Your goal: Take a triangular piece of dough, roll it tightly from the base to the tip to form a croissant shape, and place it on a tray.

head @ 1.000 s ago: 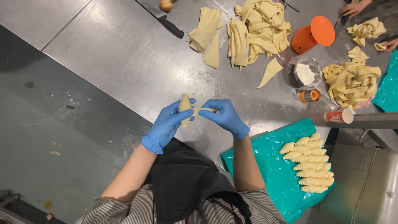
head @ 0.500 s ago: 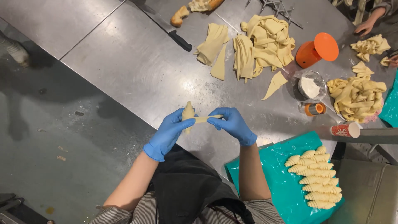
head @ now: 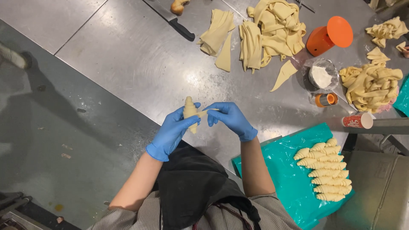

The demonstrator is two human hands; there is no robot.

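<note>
1. the left hand (head: 172,130), in a blue glove, is curled around a rolled piece of dough (head: 189,113), fingers wrapped across its lower half so the roll stands nearly upright above the edge of the steel table (head: 128,64).
2. the right hand (head: 230,119), also in a blue glove, pinches the thin tail of that same dough between thumb and fingertips, just to the right of the roll; the two hands are close together, almost touching.
3. the roll is held in the air just above the table's near edge, in front of the person's dark apron (head: 191,187).
4. to the right, below the right forearm, a teal sheet (head: 272,170) carries a column of finished rolls (head: 326,170), lying side by side and touching.
5. further out on the table, a heap of dough strips (head: 272,30) lies near the top, with a folded stack of dough (head: 217,32) just to its left and a single dough triangle (head: 283,74) below it.
6. a black-handled knife (head: 177,25) lies left of the folded stack.
7. an orange container (head: 328,36) lies tipped on its side to the right of the heap, a small bowl of white powder (head: 323,76) beneath it.
8. another dough pile (head: 372,83) sits at the right edge, near a red and white cup (head: 357,121) on its side.
</note>
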